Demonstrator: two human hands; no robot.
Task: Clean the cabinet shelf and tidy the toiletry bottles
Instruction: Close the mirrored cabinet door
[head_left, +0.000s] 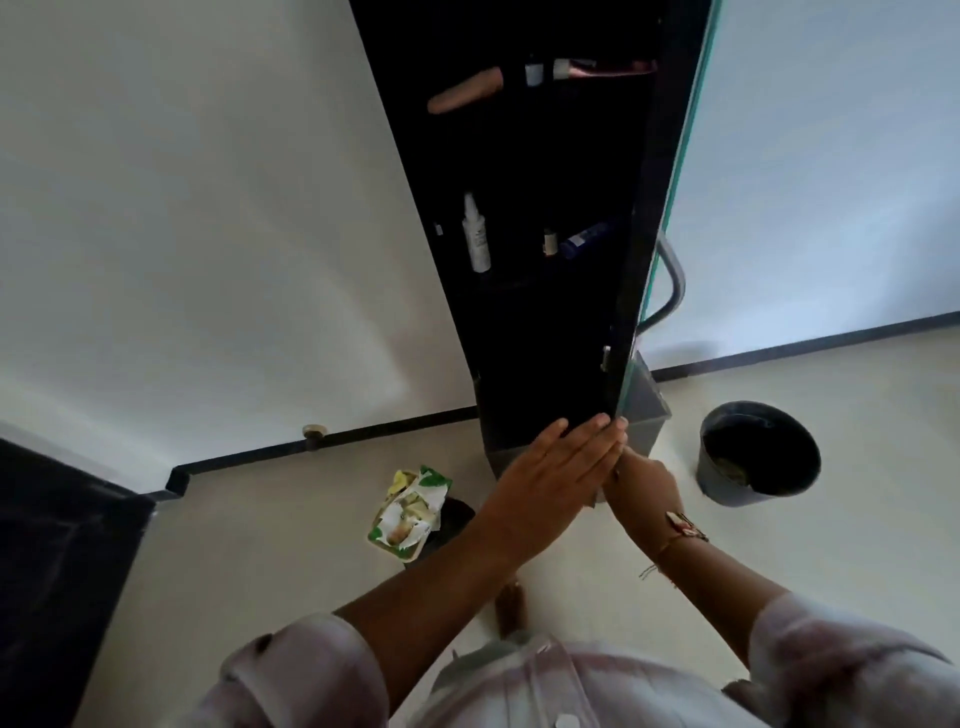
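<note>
in the centre of the frame a tall dark cabinet (545, 338) stands open, its glass door (675, 182) swung to the right with a grey handle (672, 280) on it. on the middle shelf a white spray bottle (475, 234) stands at the left; it has small dark print that is too small to read. right of it are a small brownish bottle (549, 240) and a dark blue tube (587, 236) lying tilted. on the top shelf are a tan rounded object (465, 91), two white caps (532, 73) and something pink (613, 67), all too dim to name.

at the cabinet's lower edge the left hand (561, 462) is held flat, its fingers straight and pressed together, their tips by the bottom corner of the door. the right hand (644, 493), with a bracelet (685, 527) at its wrist, lies just behind it. one fingertip shows at the door's edge and the rest is hidden, so i cannot tell its grip.

on the floor at lower centre lies a green and white wipes pack (408, 514), opened and crumpled, its writing unreadable. at right a dark grey bucket (717, 467) holds something yellowish against its wall. a grey box (647, 410) sits behind the door's foot.
</note>
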